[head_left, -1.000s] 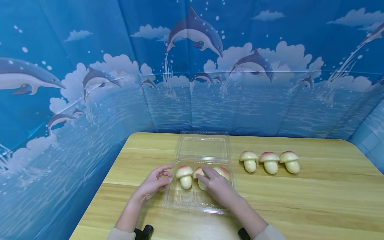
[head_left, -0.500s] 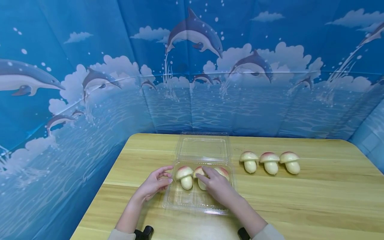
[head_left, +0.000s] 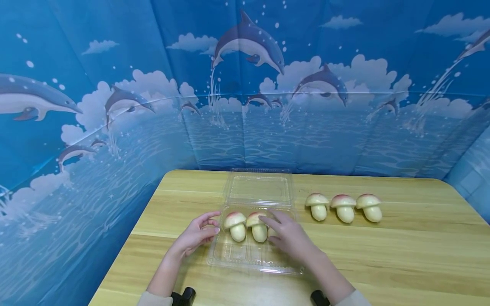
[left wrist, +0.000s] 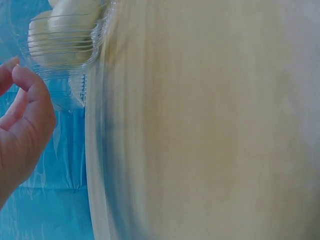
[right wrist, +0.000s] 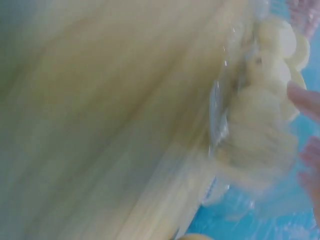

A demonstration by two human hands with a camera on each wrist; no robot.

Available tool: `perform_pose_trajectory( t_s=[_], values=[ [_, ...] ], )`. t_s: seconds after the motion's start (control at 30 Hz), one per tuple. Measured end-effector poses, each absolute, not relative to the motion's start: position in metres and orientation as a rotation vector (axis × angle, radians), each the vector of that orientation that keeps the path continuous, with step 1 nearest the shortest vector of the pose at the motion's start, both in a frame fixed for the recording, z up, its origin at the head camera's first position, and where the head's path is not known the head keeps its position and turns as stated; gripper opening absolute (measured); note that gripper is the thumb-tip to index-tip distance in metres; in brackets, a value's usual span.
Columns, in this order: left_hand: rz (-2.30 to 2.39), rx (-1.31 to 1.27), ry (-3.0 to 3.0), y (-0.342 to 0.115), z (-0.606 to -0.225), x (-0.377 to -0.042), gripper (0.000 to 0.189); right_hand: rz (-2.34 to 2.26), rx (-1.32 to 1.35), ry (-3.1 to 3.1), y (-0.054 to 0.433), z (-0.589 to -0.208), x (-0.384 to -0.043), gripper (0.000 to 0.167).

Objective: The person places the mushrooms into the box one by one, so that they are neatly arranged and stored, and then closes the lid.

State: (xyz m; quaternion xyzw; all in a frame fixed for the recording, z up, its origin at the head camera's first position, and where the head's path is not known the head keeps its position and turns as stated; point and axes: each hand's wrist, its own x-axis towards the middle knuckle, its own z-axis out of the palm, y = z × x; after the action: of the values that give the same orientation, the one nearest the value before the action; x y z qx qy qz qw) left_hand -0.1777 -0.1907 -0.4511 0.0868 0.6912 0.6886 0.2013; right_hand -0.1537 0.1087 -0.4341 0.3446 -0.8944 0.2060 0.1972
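A clear plastic clamshell box lies with its lid folded back. Three pale mushroom-shaped pieces with pinkish caps sit in its back part: the left piece, the middle piece and the right piece, mostly hidden by my right hand. My right hand is over that right piece with its fingers spread; in the blurred right wrist view, a finger shows beside the pieces. At the box's left side is my left hand, its fingers loosely bent around nothing.
Right of the box, three more mushroom-shaped pieces lie in a row on the wooden table. A blue dolphin-print curtain hangs behind the table and along its left side.
My right hand has moved right, away from the middle piece, which now shows fully, and over the right piece. My left hand has stayed in place.
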Motion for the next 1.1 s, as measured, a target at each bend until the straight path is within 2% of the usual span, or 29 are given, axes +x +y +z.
perform_pose_trajectory(
  t_s=[0.6, 1.1],
  values=[
    [1.913, 0.251, 1.945, -0.192, -0.452, -0.178, 0.058, 0.673, 0.769, -2.380, 0.180, -0.426, -0.150, 0.064],
    [1.913, 0.238, 1.950, -0.191, -0.452, -0.179, 0.057, 0.781, 0.538, -2.461, 0.227, -0.426, -0.137, 0.057]
  ],
)
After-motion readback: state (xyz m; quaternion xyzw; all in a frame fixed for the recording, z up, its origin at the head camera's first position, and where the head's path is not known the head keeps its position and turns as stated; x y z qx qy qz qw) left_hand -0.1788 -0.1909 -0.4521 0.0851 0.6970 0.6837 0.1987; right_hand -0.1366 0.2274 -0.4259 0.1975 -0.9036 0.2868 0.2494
